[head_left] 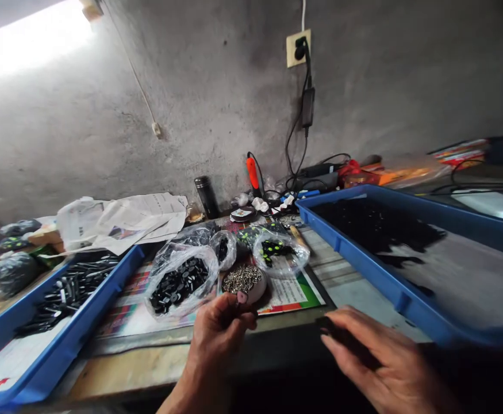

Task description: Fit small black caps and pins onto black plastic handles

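In the head view my left hand [222, 333] is at the front edge of the table, just before a round dish [257, 287] of small metal pins [243, 278]. Its fingers are curled together. A pinkish spot shows at the fingertips, and I cannot make out what, if anything, they hold. My right hand [376, 351] pinches a small black part [323, 325] between thumb and forefinger, left of the right tray. Behind the left hand stand open plastic bags: one with black pieces [177, 284], a smaller one [223, 250], and one with black and yellow-green pieces [275, 250].
A blue tray [104, 302] of long black parts [72, 287] lies on the left. On the right is a larger blue tray [376, 287] with a dark heap [376, 224]. Paper sheets [148, 221], a black flask [207, 196] and an orange-handled tool [252, 173] stand towards the wall.
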Tool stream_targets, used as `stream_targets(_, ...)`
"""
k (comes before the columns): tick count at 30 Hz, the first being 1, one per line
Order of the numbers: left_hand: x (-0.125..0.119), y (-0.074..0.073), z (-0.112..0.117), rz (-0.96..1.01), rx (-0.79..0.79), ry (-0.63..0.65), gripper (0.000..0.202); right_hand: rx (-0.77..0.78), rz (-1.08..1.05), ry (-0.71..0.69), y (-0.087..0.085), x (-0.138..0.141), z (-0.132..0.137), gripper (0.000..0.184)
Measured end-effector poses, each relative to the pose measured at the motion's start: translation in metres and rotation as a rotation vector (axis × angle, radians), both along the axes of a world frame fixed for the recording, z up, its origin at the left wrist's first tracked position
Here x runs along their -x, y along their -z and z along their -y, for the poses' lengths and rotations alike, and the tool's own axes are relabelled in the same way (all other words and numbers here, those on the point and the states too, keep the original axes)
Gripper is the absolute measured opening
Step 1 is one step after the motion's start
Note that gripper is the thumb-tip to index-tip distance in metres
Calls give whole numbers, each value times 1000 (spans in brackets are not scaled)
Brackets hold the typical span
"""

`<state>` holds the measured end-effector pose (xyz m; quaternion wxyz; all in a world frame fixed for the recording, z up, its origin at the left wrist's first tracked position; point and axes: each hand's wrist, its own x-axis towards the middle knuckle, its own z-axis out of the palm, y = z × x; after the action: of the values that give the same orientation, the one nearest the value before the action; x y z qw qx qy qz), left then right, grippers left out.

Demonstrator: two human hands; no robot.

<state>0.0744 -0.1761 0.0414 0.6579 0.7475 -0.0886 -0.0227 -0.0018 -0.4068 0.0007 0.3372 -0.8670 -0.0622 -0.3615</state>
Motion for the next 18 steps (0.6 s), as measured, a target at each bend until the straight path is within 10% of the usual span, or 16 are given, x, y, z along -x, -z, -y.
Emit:
stream_targets(10, 53, 18, 10, 188, -121, 49, 13, -190, -60, -348, -19, -4, -58, 16)
stream_targets(18, 62, 40, 4, -354, 372, 37, 39, -399, -425, -446, -12, 1, -64, 23)
